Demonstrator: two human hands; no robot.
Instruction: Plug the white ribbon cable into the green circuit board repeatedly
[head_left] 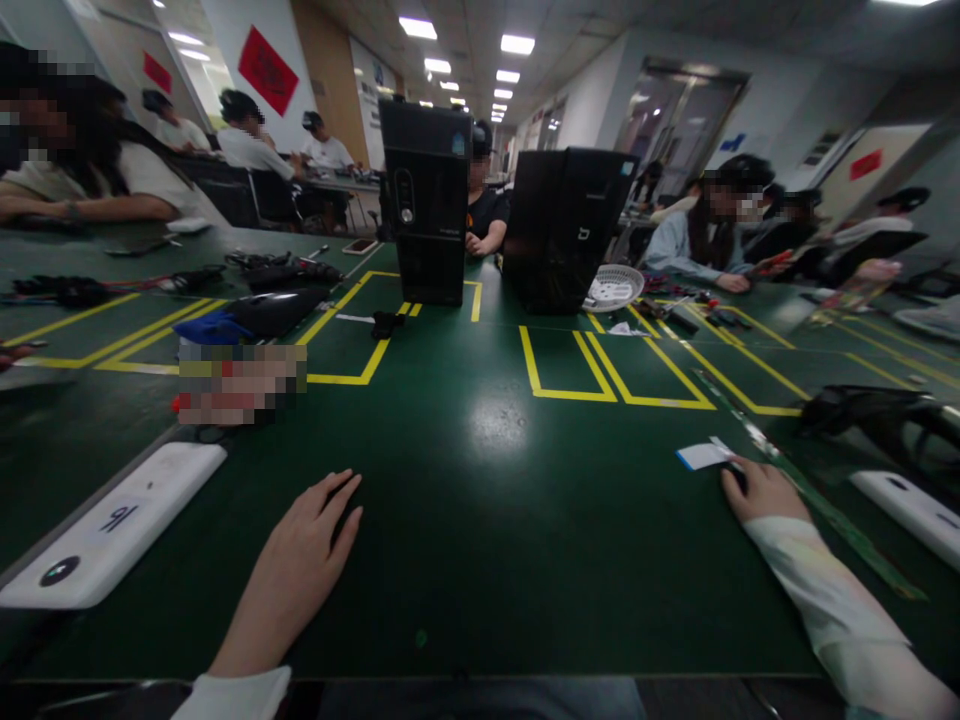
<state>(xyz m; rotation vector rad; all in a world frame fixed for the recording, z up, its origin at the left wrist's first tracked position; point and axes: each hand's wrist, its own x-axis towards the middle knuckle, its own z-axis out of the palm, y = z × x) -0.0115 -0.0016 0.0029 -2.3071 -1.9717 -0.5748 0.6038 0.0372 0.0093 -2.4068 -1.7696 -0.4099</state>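
My left hand (307,550) lies on the green table (480,560) with its fingers stretched out and nothing in it. At the right, my right hand (766,492) has its fingertips closed on the near end of a small, flat white piece with a blue edge (701,457), perhaps paper or a flat cable. The fingers partly hide that end, and the blue edge points left, away from the hand. Left of my left hand is a long white device (142,520) with a dark round spot and a label.
Two black computer towers (426,215) (566,230) stand at the back middle. Yellow tape (574,395) marks boxes on the table. Cables (285,270) lie back left, a white basket (615,287) back right. Another white device (911,515) lies far right. Several people sit around.
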